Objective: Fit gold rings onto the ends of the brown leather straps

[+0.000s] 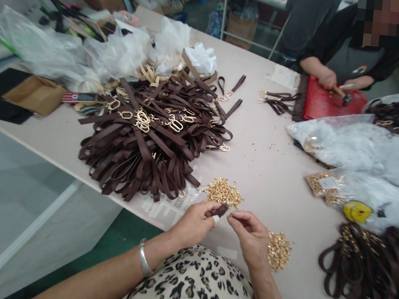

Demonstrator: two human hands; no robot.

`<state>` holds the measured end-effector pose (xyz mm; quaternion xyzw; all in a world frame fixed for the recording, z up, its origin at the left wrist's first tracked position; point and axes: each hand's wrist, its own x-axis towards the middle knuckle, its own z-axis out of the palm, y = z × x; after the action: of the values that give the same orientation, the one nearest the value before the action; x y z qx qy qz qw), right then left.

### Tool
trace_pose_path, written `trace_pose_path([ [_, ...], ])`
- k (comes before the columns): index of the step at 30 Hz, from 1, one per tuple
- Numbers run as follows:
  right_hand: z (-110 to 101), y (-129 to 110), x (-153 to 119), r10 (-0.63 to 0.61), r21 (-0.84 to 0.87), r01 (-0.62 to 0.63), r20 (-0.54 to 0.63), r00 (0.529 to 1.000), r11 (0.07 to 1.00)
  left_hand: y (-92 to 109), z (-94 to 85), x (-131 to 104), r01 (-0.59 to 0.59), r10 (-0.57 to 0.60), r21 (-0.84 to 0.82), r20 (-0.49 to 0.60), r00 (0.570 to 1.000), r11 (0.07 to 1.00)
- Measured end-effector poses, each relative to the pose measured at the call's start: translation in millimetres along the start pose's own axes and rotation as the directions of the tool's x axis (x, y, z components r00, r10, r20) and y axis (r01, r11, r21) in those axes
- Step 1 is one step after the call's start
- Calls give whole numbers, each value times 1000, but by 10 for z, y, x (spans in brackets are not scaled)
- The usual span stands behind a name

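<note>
My left hand (196, 222), with a white wrap on one finger, grips the end of a dark brown strap (222, 210). Just right of it, my right hand (250, 229) pinches something too small to make out. Both hands are close together at the near table edge. A pile of small gold pieces (222, 190) lies right beyond my fingers. Another gold pile (279, 251) rests beside my right wrist. To the left is a large heap of brown strap loops (142, 158) with gold clasps (143, 121).
Plastic bags (124, 50) and a brown box (35, 94) lie at the back left. Bags (362, 146) and more straps (357, 268) line the right. Across the table (251, 126), a person (348, 65) holds a hammer over a red block (319, 102).
</note>
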<state>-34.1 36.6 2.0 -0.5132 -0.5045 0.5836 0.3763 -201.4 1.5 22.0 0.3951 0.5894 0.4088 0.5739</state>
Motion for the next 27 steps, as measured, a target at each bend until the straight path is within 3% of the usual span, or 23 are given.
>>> trace_pose_path([
  [7, 10, -18, 1, -94, -90, 102, 87, 992, 991, -53, 69, -30, -37, 43, -101, 63, 997, 994],
  [17, -45, -49, -46, -72, -228, 116, 191, 979, 967, -32, 46, -77, -107, 102, 128, 45, 994, 986],
  [27, 18, 23, -135, 34, -88, -22, 139, 990, 996, -126, 11, -114, -76, 67, 203, 53, 996, 976],
])
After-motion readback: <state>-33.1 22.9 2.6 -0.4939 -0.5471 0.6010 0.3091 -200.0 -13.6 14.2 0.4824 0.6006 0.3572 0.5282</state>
